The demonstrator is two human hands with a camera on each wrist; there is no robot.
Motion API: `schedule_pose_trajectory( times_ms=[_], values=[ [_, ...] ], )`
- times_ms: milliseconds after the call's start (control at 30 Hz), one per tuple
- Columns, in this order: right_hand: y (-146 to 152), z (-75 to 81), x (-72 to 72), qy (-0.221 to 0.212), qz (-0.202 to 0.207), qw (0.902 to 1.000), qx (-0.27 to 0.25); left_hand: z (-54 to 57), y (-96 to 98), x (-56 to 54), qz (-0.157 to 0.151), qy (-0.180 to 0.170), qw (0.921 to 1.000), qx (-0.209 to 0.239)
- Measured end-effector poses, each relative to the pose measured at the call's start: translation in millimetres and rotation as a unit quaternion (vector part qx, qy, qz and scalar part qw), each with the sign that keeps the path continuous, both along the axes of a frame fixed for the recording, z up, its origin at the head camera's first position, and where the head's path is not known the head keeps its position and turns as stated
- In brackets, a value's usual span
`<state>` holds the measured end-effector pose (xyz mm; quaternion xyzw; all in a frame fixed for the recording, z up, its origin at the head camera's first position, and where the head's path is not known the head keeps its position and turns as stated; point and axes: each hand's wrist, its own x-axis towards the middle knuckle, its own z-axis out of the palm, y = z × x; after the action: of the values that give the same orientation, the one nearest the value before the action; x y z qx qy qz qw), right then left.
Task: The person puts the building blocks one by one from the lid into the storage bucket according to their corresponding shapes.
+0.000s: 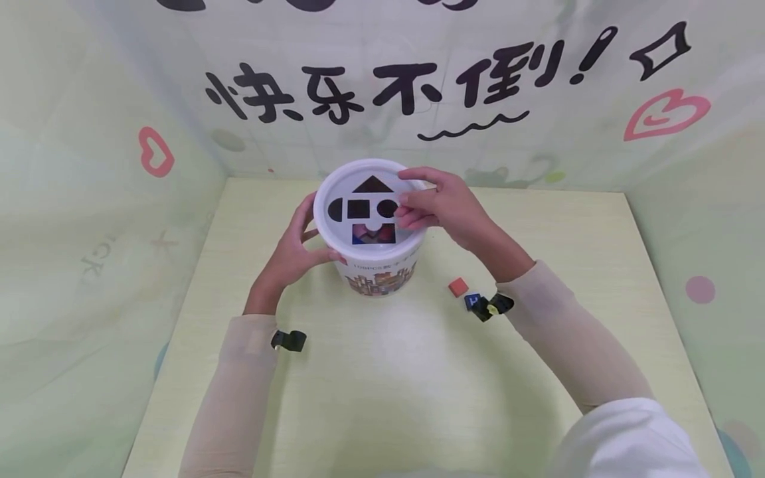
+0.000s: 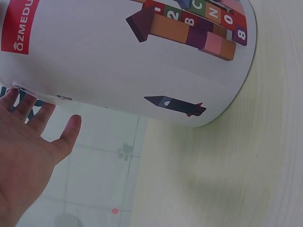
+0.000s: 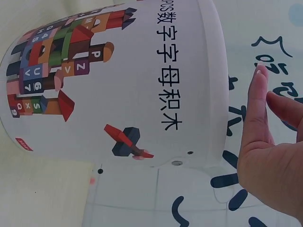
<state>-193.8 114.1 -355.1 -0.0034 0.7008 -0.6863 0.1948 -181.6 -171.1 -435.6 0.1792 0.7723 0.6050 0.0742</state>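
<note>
A white round bucket (image 1: 382, 275) with printed block pictures stands at the back of the table, its white lid (image 1: 340, 236) cut with shaped holes. My left hand (image 1: 293, 249) holds its left side near the rim, thumb toward the front and fingers farther round. In the left wrist view, several fingertips of that hand (image 2: 28, 142) meet the rim. My right hand (image 1: 445, 206) hovers over the lid's right edge beside the round hole, fingers loosely bent and slightly blurred. No object shows in it. Coloured pieces show through the rectangular hole.
On the table, right of the bucket, lie a red block (image 1: 458, 287) and a blue block (image 1: 471, 302) with a white mark; the right wrist camera (image 1: 491, 307) partly hides the blue one. A printed wall (image 1: 370, 143) rises close behind the bucket.
</note>
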Motion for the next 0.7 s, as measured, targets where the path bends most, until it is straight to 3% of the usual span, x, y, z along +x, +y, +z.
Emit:
schedule_pose_trajectory(
  times_ms=[100,233,467,700],
  values=[
    [8,-2.0,2.8,-0.004,-0.009,0.9999,-0.003,0.7,-0.1,0.1,-0.001,-0.001,1.0,0.001],
    [18,-4.5,6.9,-0.007,-0.019,0.9997,-0.013,11.1,2.1,4.9,-0.002,-0.005,1.0,-0.003],
    [33,-10.1,13.1,-0.005,-0.026,0.9995,-0.017,-11.1,-3.8,-5.4,0.002,-0.002,1.0,0.001],
    [47,-18.5,20.0,-0.004,-0.035,0.9993,-0.011,-16.9,-3.9,-8.1,0.003,0.014,0.9999,0.003]
  ],
)
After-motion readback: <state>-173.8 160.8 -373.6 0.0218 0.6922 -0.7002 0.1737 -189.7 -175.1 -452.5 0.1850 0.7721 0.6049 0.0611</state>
